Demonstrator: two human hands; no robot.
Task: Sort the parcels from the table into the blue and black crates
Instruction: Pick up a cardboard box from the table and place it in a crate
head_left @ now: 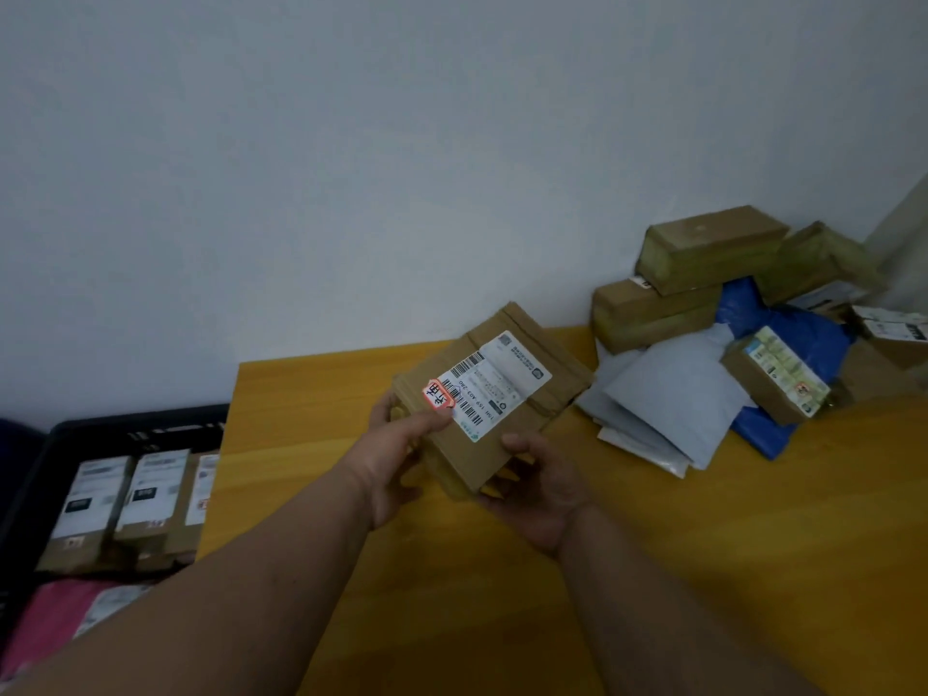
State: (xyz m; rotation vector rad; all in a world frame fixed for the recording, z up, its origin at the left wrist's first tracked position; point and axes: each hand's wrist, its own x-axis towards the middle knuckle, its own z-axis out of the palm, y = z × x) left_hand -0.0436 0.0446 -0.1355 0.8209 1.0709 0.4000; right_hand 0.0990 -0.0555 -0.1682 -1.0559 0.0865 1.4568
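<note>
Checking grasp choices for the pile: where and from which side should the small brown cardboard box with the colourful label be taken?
Grip the small brown cardboard box with the colourful label across its two long side faces, fingers coming down from above. It lies tilted on the blue plastic mailer bag at the pile's near edge, so its top and near faces are exposed; other parcels crowd behind it.

Table (653, 570): bare wood at front and right of the arms, wide room there. Far right corner blocked by a parcel heap (728, 334), boxes stacked against the wall (401, 143), mailers spilling toward the middle. Both hands, left (396, 459) and right (537, 494), hold a box (492, 394) above the table's mid-back, filling the space beside the heap. Left of the table, lower down, black crate (125, 424): boxes (130, 499) stand side by side, a pink mailer (55, 620) in front of them. A bare strip of table runs between box and wall.
</note>
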